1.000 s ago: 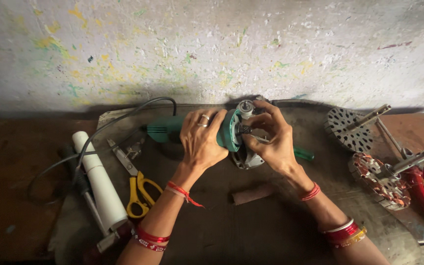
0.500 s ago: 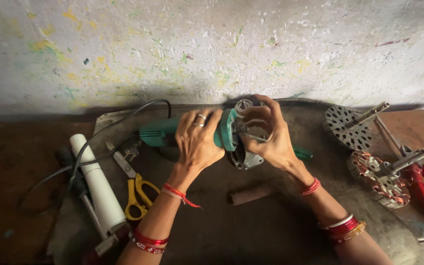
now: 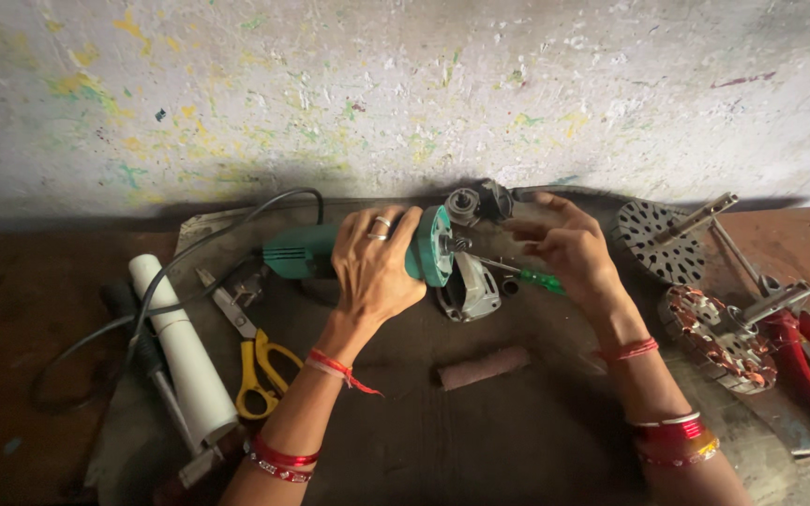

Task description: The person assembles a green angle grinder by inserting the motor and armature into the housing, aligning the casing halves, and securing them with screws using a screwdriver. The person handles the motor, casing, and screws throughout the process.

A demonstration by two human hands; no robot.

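My left hand point(image 3: 377, 272) grips the body of a green angle grinder point(image 3: 297, 255) lying on a dark mat, its open front end point(image 3: 438, 245) facing right. My right hand point(image 3: 569, 251) is just right of that end. Its index finger and thumb pinch a dark grey metal gear head point(image 3: 478, 201) held slightly above and apart from the grinder. Below the front end lies a grey metal cover point(image 3: 471, 292), and a green-handled screwdriver point(image 3: 538, 278) lies under my right hand.
Yellow-handled scissors point(image 3: 260, 370), pliers point(image 3: 236, 295), a white tube point(image 3: 180, 351) and the grinder's grey cable point(image 3: 189, 258) lie at the left. A small brown roller point(image 3: 482, 367) sits at the front. Two motor rotors point(image 3: 667, 242) point(image 3: 724, 333) and red-handled pliers point(image 3: 799, 351) are at the right. A paint-flecked wall is behind.
My right hand has come off the grinder's front end and moved right, drawing the gear head away from the body. The left hand keeps its grip.
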